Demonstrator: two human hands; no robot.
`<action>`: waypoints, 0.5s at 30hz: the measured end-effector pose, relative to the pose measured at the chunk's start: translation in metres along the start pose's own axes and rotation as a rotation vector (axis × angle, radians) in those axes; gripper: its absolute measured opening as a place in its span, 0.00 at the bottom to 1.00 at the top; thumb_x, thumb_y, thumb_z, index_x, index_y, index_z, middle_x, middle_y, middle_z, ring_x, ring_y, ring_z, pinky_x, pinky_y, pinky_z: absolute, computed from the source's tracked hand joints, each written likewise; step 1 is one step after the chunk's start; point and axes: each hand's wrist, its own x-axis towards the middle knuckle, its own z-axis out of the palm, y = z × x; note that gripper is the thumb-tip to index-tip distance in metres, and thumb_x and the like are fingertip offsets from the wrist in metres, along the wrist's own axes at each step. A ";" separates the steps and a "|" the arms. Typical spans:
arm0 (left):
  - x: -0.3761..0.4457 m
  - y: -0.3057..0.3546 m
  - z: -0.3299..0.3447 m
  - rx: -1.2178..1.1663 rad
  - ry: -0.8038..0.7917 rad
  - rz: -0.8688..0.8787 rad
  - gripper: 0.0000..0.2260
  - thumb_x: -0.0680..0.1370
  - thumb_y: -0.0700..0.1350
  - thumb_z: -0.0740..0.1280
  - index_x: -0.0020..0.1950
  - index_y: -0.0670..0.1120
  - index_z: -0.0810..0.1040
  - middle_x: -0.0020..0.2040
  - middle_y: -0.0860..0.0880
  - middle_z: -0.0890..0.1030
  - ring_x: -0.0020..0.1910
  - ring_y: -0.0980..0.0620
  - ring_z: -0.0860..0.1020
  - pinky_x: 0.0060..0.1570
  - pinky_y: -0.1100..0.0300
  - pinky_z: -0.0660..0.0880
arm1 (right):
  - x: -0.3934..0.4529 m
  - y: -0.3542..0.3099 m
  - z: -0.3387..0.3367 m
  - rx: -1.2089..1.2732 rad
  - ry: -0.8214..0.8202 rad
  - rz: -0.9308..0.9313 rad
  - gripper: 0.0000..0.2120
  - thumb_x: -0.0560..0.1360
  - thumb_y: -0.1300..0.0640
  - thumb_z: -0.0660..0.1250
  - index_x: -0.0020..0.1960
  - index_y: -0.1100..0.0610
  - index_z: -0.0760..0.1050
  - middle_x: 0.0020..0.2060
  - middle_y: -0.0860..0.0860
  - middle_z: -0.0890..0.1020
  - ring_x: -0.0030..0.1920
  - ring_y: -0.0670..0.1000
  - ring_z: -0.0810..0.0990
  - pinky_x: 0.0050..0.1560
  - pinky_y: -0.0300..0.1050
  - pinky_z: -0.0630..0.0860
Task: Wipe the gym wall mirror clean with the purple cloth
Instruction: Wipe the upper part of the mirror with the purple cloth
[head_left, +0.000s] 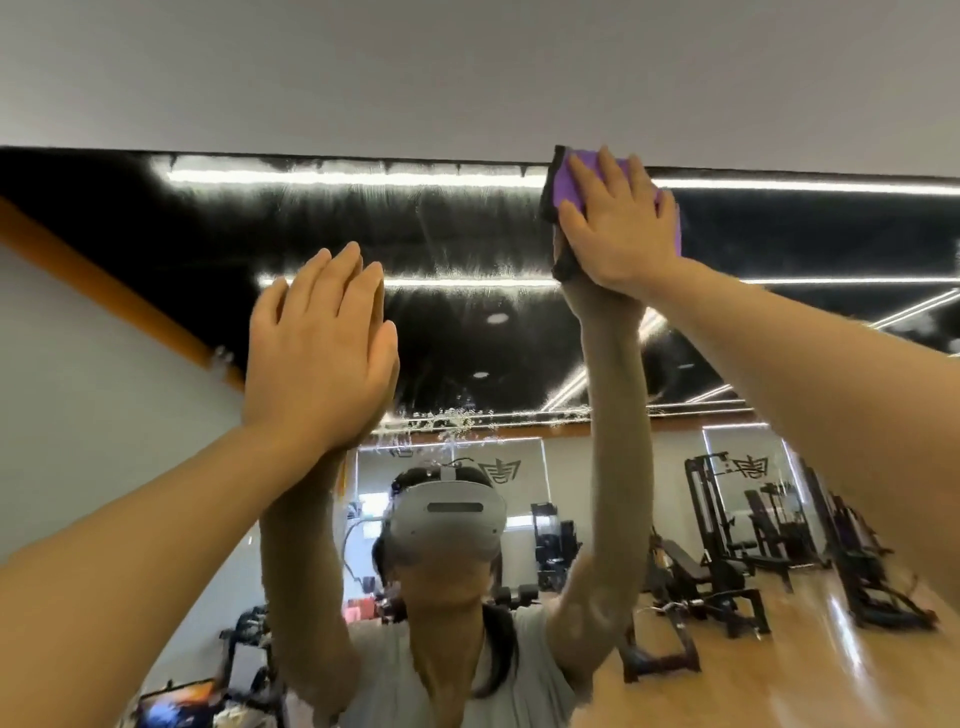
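Pressing a purple cloth (566, 179) flat against the gym wall mirror (441, 234) at its top edge, right hand (615, 223) with fingers straight and spread over the fabric, arm reaching high. Resting flat on the glass lower down and well apart from the cloth, left hand (319, 348) with fingers straight and together, grasping nothing. Showing in the reflection: smeared streaks across the dark ceiling, a grey headset (447, 514) and weight machines (727, 540) standing on a wooden floor
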 end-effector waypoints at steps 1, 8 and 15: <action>0.000 0.000 0.000 0.001 0.000 -0.001 0.27 0.80 0.53 0.51 0.75 0.43 0.69 0.76 0.43 0.67 0.77 0.44 0.62 0.74 0.43 0.57 | 0.000 0.001 0.000 0.003 0.005 -0.010 0.27 0.85 0.45 0.48 0.82 0.49 0.50 0.82 0.52 0.49 0.81 0.57 0.44 0.78 0.62 0.42; 0.000 0.001 -0.002 -0.015 0.009 -0.004 0.26 0.80 0.53 0.53 0.74 0.43 0.70 0.76 0.43 0.68 0.76 0.43 0.63 0.73 0.42 0.57 | -0.018 0.011 0.004 -0.006 0.029 -0.077 0.26 0.85 0.44 0.48 0.82 0.48 0.51 0.82 0.51 0.50 0.81 0.57 0.45 0.78 0.62 0.42; 0.000 0.003 -0.004 -0.025 0.022 0.007 0.25 0.80 0.52 0.54 0.73 0.42 0.71 0.75 0.41 0.69 0.75 0.41 0.64 0.72 0.41 0.58 | -0.100 0.022 0.015 -0.003 0.030 -0.159 0.29 0.82 0.42 0.45 0.81 0.49 0.52 0.81 0.52 0.52 0.81 0.55 0.45 0.78 0.58 0.40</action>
